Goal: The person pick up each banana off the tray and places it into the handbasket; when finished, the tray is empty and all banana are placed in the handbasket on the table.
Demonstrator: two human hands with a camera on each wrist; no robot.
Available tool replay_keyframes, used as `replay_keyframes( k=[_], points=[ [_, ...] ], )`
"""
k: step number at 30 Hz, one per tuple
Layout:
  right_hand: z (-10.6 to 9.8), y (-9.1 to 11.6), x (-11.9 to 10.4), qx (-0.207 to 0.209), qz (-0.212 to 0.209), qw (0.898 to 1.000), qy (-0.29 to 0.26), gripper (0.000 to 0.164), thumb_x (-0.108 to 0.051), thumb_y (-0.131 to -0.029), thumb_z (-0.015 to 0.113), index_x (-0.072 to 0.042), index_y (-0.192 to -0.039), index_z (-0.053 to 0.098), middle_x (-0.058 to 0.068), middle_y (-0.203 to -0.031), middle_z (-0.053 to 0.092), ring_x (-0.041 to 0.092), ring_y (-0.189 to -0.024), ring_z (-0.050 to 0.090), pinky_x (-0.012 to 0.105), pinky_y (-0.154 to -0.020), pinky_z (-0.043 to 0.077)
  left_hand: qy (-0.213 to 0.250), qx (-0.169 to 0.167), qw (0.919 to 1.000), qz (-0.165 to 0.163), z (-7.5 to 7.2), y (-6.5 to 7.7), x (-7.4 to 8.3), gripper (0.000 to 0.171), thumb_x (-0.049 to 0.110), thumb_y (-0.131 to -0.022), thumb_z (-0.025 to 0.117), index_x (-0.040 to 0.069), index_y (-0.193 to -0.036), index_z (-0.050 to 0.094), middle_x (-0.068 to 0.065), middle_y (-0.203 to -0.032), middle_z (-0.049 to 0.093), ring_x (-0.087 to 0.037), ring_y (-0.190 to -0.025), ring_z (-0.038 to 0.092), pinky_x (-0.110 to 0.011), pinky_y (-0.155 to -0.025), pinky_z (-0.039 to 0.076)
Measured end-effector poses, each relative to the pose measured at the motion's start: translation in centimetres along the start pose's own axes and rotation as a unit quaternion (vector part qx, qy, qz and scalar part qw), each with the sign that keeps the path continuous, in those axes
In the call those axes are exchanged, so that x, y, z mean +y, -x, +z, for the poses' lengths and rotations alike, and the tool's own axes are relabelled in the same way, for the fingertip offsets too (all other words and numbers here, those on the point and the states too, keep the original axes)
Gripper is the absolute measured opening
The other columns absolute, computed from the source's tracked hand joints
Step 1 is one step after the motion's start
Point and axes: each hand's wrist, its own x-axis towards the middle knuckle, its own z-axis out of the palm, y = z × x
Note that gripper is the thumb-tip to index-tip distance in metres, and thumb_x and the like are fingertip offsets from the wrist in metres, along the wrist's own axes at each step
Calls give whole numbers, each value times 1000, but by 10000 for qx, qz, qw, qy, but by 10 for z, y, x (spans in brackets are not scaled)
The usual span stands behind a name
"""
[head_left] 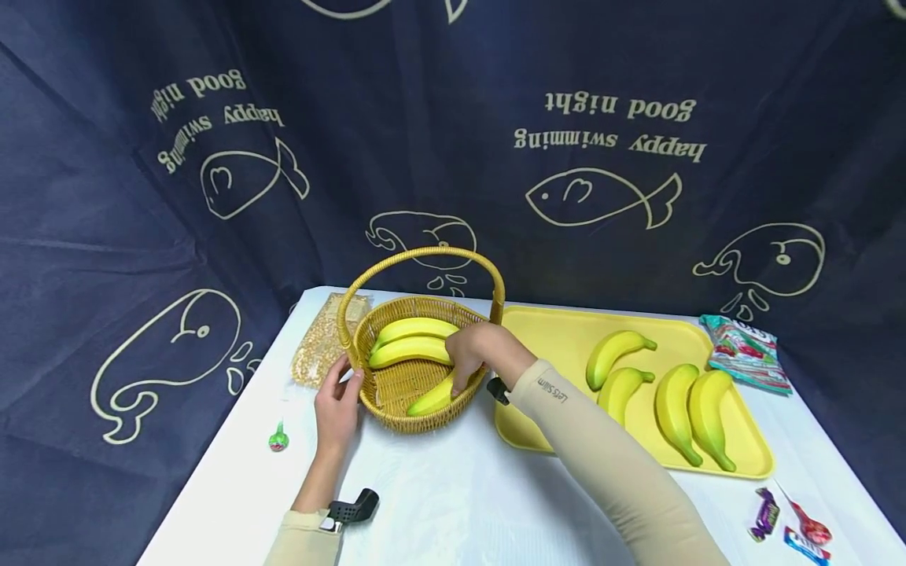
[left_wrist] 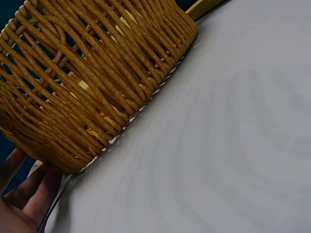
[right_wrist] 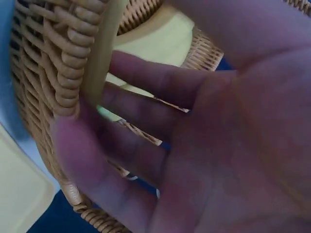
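A woven basket (head_left: 399, 420) with an arched handle (head_left: 442, 251) stands near the middle of the table. Two yellow bananas (head_left: 410, 350) lie side by side toward its back. My right hand (head_left: 476, 354) reaches over the right rim, fingers and thumb around a third banana (head_left: 432, 399) at the basket's front; its green tip points left. In the right wrist view, the thumb lies along the rim and the fingers reach inside. My left hand (head_left: 338, 405) touches the basket's left side from outside, its extended fingers (left_wrist: 41, 199) against the weave in the left wrist view.
A yellow tray (head_left: 538, 346) with several bananas (head_left: 674, 413) lies to the right. Beyond it sits a teal snack bag (head_left: 746, 354). A clear bag of grains (head_left: 318, 342) and a green lollipop (head_left: 279, 439) lie left; a purple-wrapped candy (head_left: 764, 515) and red lollipop (head_left: 814, 531) lie front right.
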Motion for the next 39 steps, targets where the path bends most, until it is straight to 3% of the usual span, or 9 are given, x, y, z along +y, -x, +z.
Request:
replay_keyframes(
  k=[5, 10, 15, 22, 28, 31, 35, 37, 39],
  points=[
    [4, -8, 1, 520, 150, 9947, 872, 27, -19, -79, 72, -20, -66, 49, -2, -68, 44, 15, -64, 42, 31, -54, 37, -33, 32, 10000, -60, -1, 1, 0, 42, 29, -95, 62, 20, -135, 57, -8, -128, 59, -12, -96, 63, -19, -70, 53],
    [6, -12, 6, 753, -42, 9916, 1054, 34, -2, -77, 67, -20, -62, 42, -2, -65, 35, 15, -63, 35, 30, -52, 31, 30, -5, 10000, -59, 1, 2, 3, 40, 29, -95, 63, 22, -134, 57, -6, -127, 59, -9, -94, 63, -20, -67, 54],
    [-1, -11, 10, 434, -209, 9957, 795, 38, -3, -74, 70, -20, -57, 40, -3, -59, 29, 14, -58, 30, 29, -50, 27, 21, -28, 10000, -73, 2, 2, 0, 41, 31, -95, 63, 23, -135, 57, -4, -127, 59, -12, -96, 63, -21, -65, 54],
    [-5, -22, 17, 220, -834, 9962, 138, 10, -20, -78, 82, -19, -74, 73, -10, -70, 55, 10, -64, 42, 22, -57, 40, 29, 36, 10000, -82, 0, 3, -1, 41, 32, -95, 62, 22, -135, 57, -6, -127, 58, -10, -96, 63, -20, -63, 53],
    [-5, -25, 18, 239, -691, 9972, 155, 10, -18, -75, 84, -17, -76, 75, -6, -73, 61, 12, -66, 47, 24, -59, 44, 32, -12, 10000, -22, 4, 1, 1, 41, 32, -95, 62, 22, -135, 57, -6, -126, 59, -21, -99, 64, -21, -64, 54],
    [-6, -22, 16, 276, -576, 9978, 179, 14, -15, -74, 84, -17, -71, 71, -6, -70, 58, 12, -65, 46, 23, -58, 44, 104, -75, 9999, -66, 6, 0, 3, 42, 29, -96, 62, 19, -136, 56, -9, -127, 58, -24, -100, 63, -20, -66, 54],
    [-5, -17, 14, 416, -530, 9975, 199, 37, -4, -74, 77, -18, -56, 48, -4, -58, 34, 13, -54, 27, 25, -49, 27, 184, -139, 9996, -135, 3, 4, 14, 43, 23, -96, 62, 13, -137, 55, -15, -129, 57, -14, -96, 64, -19, -66, 53],
    [-3, -12, 17, 706, -654, 9951, 221, 39, 2, -72, 71, -18, -56, 41, -3, -59, 25, 14, -55, 21, 28, -50, 20, 203, -150, 9996, -106, 1, 7, 21, 43, 19, -96, 61, 9, -137, 54, -18, -129, 56, -10, -94, 64, -19, -65, 54],
    [1, -6, 24, 1139, -809, 9901, 122, 30, 6, -71, 66, -16, -60, 49, -5, -61, 29, 14, -57, 24, 28, -51, 21, 191, -157, 9997, -54, 1, 9, 27, 43, 17, -96, 61, 6, -137, 54, -20, -128, 56, -9, -93, 64, -19, -65, 54]
  ],
)
